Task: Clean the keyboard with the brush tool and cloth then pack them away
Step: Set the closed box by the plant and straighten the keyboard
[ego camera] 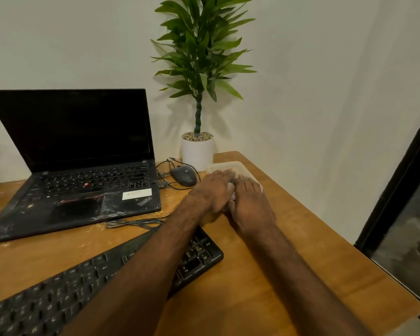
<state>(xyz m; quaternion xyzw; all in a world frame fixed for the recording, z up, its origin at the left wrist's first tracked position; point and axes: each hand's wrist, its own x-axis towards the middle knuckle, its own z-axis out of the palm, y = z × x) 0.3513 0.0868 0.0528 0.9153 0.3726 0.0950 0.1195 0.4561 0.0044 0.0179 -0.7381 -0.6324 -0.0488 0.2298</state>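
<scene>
Translucent plastic, the container [222,167] lies lengthwise away from the person at the far right of the desk [301,263], with left hand [216,190] and right hand [250,202] pressed flat-fingered side by side on its top, equally near, and the keyboard [58,299] closer to the person.

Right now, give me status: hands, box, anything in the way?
Left hand and right hand flat on the plastic box, fingers straight. Keyboard under left forearm. Mouse beside box, apart.
</scene>
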